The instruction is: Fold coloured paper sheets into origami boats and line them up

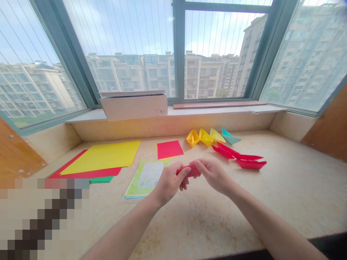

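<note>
My left hand (169,182) and my right hand (214,175) meet over the middle of the marble sill, both pinching a small folded piece of red paper (191,170) held just above the surface. Most of the piece is hidden by my fingers. A red square sheet (169,149) lies flat just beyond my hands. To the right lie two folded red paper boats (244,160). Behind them stand three yellow paper boats (205,137) and a teal one (230,137).
A stack of yellow, red and green sheets (101,158) lies at the left. A green-edged paper pack (145,176) sits beside my left hand. A white cardboard box (134,104) rests on the window ledge. A wooden panel (329,131) rises at the right.
</note>
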Demonstrator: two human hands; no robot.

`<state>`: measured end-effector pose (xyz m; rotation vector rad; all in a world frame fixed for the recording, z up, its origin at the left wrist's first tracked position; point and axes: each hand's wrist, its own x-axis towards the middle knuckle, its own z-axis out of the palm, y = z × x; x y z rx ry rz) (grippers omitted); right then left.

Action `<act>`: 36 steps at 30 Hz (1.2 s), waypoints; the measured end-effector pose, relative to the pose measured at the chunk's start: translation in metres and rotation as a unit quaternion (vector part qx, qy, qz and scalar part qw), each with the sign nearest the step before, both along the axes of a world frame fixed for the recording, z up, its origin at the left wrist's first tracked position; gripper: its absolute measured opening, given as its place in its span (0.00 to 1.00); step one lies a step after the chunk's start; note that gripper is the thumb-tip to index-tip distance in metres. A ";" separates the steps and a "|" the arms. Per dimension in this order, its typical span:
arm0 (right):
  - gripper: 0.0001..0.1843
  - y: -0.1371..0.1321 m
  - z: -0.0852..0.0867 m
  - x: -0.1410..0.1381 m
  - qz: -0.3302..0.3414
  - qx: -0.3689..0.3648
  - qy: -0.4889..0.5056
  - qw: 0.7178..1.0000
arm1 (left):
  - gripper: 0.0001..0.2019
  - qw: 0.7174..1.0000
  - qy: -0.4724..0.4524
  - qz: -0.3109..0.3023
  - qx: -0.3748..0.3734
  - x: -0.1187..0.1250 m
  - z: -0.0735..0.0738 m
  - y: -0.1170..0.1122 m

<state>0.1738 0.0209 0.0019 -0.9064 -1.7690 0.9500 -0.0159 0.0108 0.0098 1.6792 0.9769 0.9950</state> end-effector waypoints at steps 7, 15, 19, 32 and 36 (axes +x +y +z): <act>0.27 -0.004 -0.003 0.000 -0.034 0.050 -0.046 0.997 | 0.17 1.000 0.012 -0.002 -0.012 0.000 0.002 -0.004; 0.28 -0.003 -0.005 0.004 -0.066 0.122 -0.124 0.983 | 0.17 0.995 0.024 -0.060 -0.079 0.001 -0.006 0.000; 0.28 -0.003 -0.004 0.004 -0.033 0.107 -0.132 0.985 | 0.18 0.993 -0.003 -0.075 -0.088 0.001 -0.005 0.002; 0.28 -0.007 -0.003 0.003 -0.009 0.101 -0.127 0.987 | 0.20 0.991 0.022 -0.128 -0.036 -0.003 -0.003 0.000; 0.32 -0.009 -0.003 0.001 0.002 0.063 -0.121 0.991 | 0.21 0.990 0.026 -0.139 -0.024 -0.003 -0.002 0.000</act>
